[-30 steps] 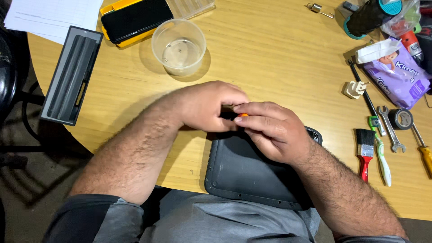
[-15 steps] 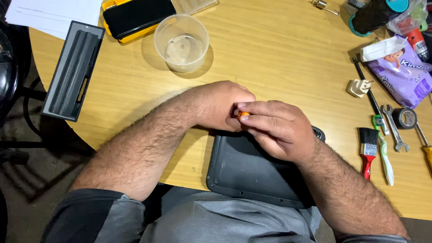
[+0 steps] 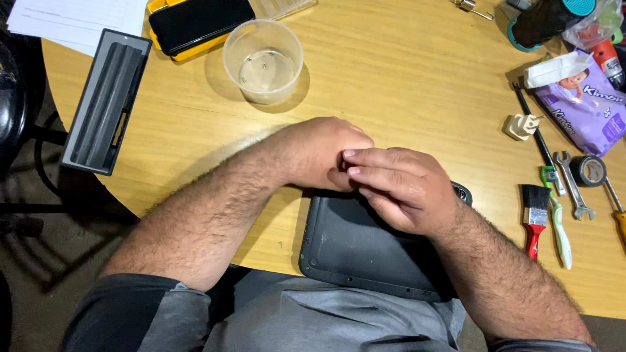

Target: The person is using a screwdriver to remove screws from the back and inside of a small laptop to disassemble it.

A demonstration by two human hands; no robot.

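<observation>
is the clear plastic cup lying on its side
No, the clear plastic cup stands upright on the wooden table, its open mouth facing up, beyond the left hand.

— How many hands do I have in view?
— Two, a left hand (image 3: 323, 153) and a right hand (image 3: 404, 189).

— And what do I count on the desk (image 3: 404, 85)?
— One dark tablet (image 3: 365, 254), one clear plastic cup (image 3: 263, 60), one grey tray (image 3: 106, 100), one yellow case (image 3: 195, 26).

— Tools on my right side?
— One paintbrush (image 3: 536, 212), one toothbrush (image 3: 558, 221), one spanner (image 3: 574, 186), one roll of tape (image 3: 588, 171), one white plug (image 3: 521, 126), one purple packet (image 3: 583, 107).
</observation>
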